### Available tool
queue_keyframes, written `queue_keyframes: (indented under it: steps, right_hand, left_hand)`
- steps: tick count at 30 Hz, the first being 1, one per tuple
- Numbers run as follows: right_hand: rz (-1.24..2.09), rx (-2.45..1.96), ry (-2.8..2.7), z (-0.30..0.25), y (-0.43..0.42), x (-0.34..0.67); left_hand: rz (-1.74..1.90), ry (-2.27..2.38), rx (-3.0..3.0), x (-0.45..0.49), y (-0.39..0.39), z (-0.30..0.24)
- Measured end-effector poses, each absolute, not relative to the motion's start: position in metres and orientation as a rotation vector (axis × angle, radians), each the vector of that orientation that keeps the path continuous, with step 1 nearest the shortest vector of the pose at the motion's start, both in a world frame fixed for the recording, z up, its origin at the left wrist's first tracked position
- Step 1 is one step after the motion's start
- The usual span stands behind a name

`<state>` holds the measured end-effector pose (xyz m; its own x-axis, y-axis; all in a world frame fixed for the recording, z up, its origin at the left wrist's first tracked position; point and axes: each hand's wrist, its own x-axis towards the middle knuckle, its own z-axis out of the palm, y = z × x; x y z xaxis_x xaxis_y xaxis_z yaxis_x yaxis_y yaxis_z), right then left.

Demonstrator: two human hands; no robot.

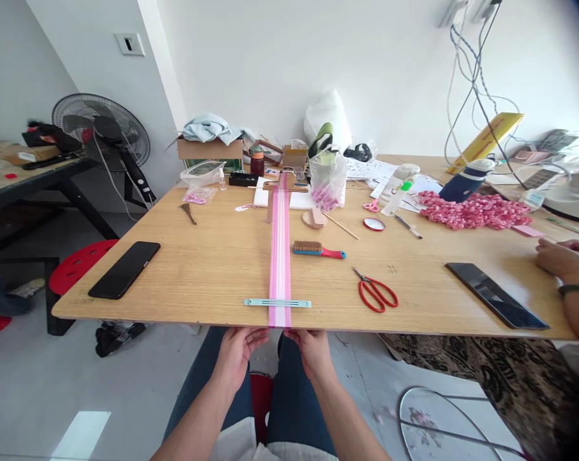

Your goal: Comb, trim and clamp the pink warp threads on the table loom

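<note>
A long flat band of pink and white threads [280, 256] runs down the table to its front edge. Its far end sits under a clip on a brown clipboard [270, 208]. Near the edge, a pale blue-green bar clip [255, 302] lies across the band. My left hand [236, 352] is at the table edge just left of the band, fingers stretched towards it. On the other side, my right hand [314, 351] has its fingers extended to the band's right border. The fingertips are partly under the edge; whether they touch the threads I cannot tell.
Right of the band lie a red-handled brush [321, 250], red scissors [373, 291] and a tape roll [374, 224]. Phones lie at left [125, 270] and right [495, 294]. Another person's hands [565, 259] rest at far right, near pink braided cord [476, 212].
</note>
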<state>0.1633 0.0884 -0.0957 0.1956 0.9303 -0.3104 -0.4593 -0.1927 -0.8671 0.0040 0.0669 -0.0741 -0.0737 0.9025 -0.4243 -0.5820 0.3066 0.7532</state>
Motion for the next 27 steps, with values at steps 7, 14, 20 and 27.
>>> queue_keyframes:
  steps: [7, 14, 20, 27]
  right_hand:
    - [1.39, -1.141, -0.53, -0.097, 0.09, 0.163]
    - [1.396, -1.122, -0.536, -0.1, 0.091, 0.164]
    - [1.387, -1.114, -0.542, -0.102, 0.092, 0.163]
    - [1.328, -1.092, -0.535, -0.105, 0.091, 0.159]
  left_hand:
    - [1.25, 0.991, 0.379, 0.004, 0.06, -0.063]
    - [1.194, 0.918, 0.293, 0.001, 0.057, -0.046]
    - [1.187, 0.969, 0.095, 0.006, 0.065, -0.033]
    - [1.234, 1.009, 0.04, 0.01, 0.07, -0.033]
